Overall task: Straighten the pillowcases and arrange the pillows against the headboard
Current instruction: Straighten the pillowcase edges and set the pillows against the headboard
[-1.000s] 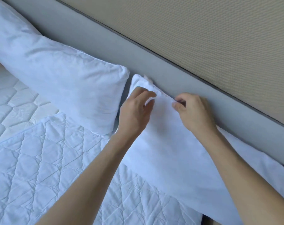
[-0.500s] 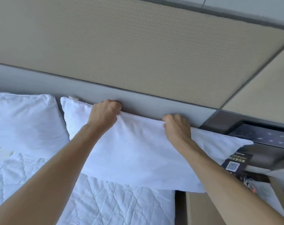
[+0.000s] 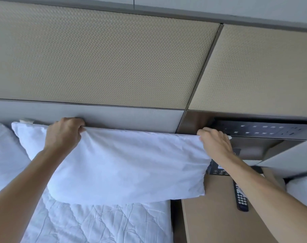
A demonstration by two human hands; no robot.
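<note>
Fingers [image 3: 77,128] of the left hand [image 3: 63,135] curl over the top edge of one white pillow [image 3: 124,165], gripping it; the right hand [image 3: 215,142] pinches the same edge toward 3 o'clock. That pillow stands against the headboard [image 3: 131,118]. A second pillow [image 3: 3,151] lies at 9 o'clock. One remote [image 3: 240,199] rests on the bench [image 3: 210,216] at 4 o'clock.
</note>
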